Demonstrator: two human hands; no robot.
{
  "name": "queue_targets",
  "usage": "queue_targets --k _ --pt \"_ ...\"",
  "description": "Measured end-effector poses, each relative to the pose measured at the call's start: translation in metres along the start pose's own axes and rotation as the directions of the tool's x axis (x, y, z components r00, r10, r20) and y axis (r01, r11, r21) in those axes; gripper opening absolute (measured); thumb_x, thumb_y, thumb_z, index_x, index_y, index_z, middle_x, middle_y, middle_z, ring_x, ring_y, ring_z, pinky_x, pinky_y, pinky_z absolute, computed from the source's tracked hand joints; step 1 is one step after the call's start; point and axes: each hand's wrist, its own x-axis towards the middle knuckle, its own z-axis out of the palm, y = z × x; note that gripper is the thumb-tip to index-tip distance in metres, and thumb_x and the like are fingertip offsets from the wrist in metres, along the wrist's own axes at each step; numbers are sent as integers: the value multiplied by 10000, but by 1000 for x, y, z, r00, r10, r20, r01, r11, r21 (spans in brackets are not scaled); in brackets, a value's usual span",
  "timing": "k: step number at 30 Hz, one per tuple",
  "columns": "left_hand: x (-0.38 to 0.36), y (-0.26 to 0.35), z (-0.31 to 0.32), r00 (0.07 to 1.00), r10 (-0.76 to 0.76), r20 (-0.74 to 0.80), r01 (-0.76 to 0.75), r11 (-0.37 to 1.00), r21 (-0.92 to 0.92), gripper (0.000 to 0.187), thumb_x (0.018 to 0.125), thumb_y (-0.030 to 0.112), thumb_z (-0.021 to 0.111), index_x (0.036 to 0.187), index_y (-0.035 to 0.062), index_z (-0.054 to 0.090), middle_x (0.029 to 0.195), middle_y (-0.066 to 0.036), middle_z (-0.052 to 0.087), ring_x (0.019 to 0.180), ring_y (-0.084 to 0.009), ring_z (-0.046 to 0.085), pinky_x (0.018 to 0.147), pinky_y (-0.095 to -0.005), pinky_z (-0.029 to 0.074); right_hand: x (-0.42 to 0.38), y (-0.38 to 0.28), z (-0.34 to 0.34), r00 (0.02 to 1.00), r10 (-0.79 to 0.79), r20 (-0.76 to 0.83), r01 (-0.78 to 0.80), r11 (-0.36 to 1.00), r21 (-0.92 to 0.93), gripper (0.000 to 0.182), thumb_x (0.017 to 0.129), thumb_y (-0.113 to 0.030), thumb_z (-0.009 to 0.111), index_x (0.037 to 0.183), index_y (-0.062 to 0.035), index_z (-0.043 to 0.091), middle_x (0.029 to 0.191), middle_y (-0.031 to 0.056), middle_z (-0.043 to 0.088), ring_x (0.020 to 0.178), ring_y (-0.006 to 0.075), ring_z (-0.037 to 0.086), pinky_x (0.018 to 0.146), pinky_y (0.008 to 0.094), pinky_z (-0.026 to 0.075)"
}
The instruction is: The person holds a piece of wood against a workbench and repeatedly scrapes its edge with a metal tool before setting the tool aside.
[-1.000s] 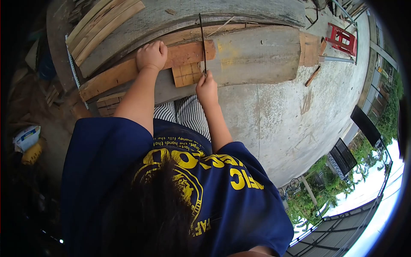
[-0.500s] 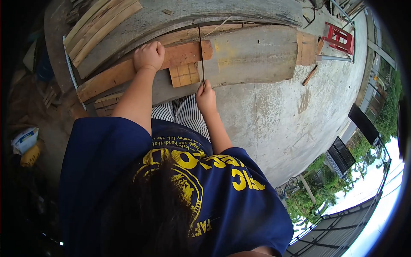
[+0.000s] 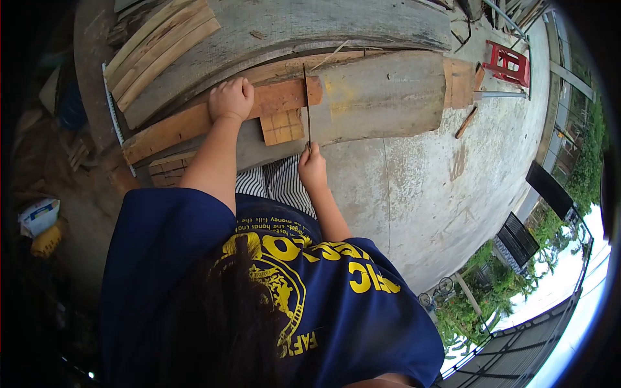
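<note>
My left hand [image 3: 231, 99] is closed over the reddish-brown wooden plank [image 3: 278, 97], its knuckles up. In my right hand [image 3: 312, 167] is the handle end of a thin saw, mostly covered by my fingers. The narrow saw blade [image 3: 308, 111] lies across the plank close to its right end and points away from my body. Under the plank sits a small wooden block [image 3: 283, 127] with dark lines on it. Both rest on a wide grey weathered board [image 3: 388, 97]. The depth of any cut is too small to make out.
Several cut wood strips [image 3: 162, 48] lie at the upper left, on another grey board [image 3: 291, 26]. A red plastic stool [image 3: 508, 63] is on the concrete floor [image 3: 420, 194] at the upper right. A loose wood stick [image 3: 466, 123] lies on the floor.
The whole view has shifted slightly, so the boards appear lower. The saw and my right hand have come a little closer to my body. My left hand stays on the plank.
</note>
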Motion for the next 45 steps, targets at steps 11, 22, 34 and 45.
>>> queue_targets --k 11,22,34,45 --pt "-1 4 -2 995 73 -67 -73 997 6 292 860 266 413 701 92 586 747 -85 646 745 -289 604 679 -434 451 -31 6 -9 994 111 -2 -111 993 34 207 867 -158 471 1030 -31 484 738 300 582 723 465 574 661 532 459" --pt "-2 6 -3 997 71 -44 -68 996 58 329 871 268 399 771 72 643 805 -122 663 765 -308 615 697 -436 464 6 -14 -4 997 10 -71 -5 998 61 239 858 -150 471 1051 -10 483 724 289 585 706 442 584 651 510 463" --pt "-3 11 -6 999 38 -38 -36 997 62 336 864 281 398 743 71 630 786 -137 658 751 -320 615 708 -445 460 21 -13 3 996 -40 -84 47 996 73 199 879 -177 441 983 -12 477 737 289 589 716 447 584 655 526 460" --pt "-2 5 -3 998 44 -39 -42 998 50 324 854 274 407 719 74 624 766 -126 659 739 -322 616 704 -441 459 -24 12 6 992 20 -126 -11 997 75 231 877 -164 454 1031 3 492 774 300 593 752 448 587 676 520 467"
